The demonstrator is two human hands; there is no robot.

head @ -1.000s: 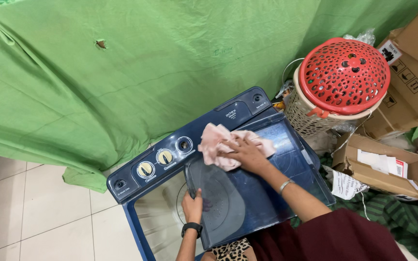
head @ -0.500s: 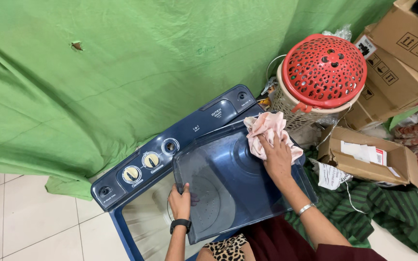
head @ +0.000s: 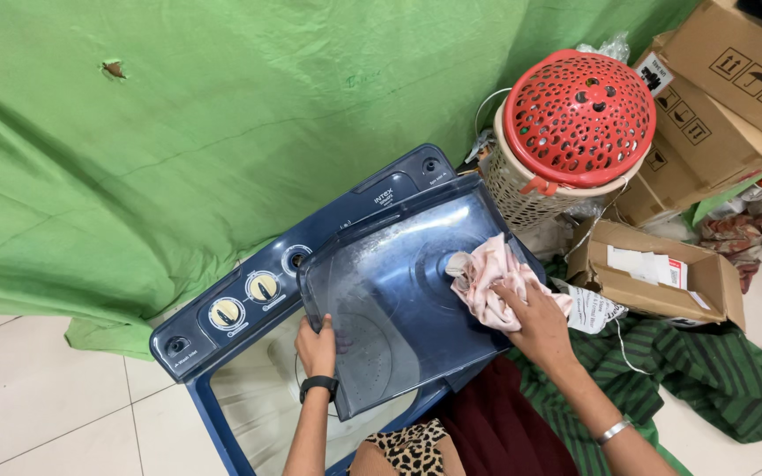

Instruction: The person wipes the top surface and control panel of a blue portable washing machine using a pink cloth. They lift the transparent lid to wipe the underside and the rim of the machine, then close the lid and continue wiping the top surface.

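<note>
left hand (head: 316, 347) grips the lid (head: 399, 291) edge; right hand (head: 535, 317) presses pink cloth (head: 487, 278) onto it.

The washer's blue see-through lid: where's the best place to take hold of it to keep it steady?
Grip the translucent lid by its free left edge, coming from the left, where the left hand holds it. The edge there is thin and exposed; the right hand presses the pink cloth on the other side.

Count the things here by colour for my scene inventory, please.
Green: 2, the backdrop sheet and the striped cloth
Blue: 2, the washer and its lid
Red: 1, the basket lid
Pink: 1, the rag
Brown: 3 cardboard boxes
Total: 9
</note>
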